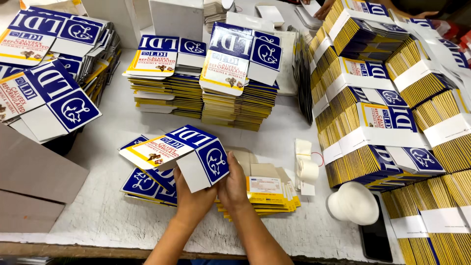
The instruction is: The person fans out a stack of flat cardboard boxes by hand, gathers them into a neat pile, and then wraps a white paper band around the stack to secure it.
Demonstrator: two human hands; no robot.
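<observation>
I see both hands meeting at about 6 o'clock on the white surface, sharing one flat carton blank, blue, white and yellow. The blank sits tilted, its long end running out toward 10 o'clock, lifted clear of the low pile of blue blanks beneath it; held that way, I judge, so a panel can be worked against the thumbs.

The left hand takes the blank's near edge from below, its grip pressed closed on the white panel. The right hand has its grip pinched on the blue corner panel, thumb on top, fingers hidden behind.

Just beside the right hand, toward 4 o'clock, lies a fanned pile of yellow-edged blanks, near enough for reaching. A small roll of white tape stands at 3 o'clock, and a white cap rests by a dark phone. Banded bundles crowd the 2 o'clock side; loose stacks stand at 12 o'clock. Another person's hand shows at the far edge.
</observation>
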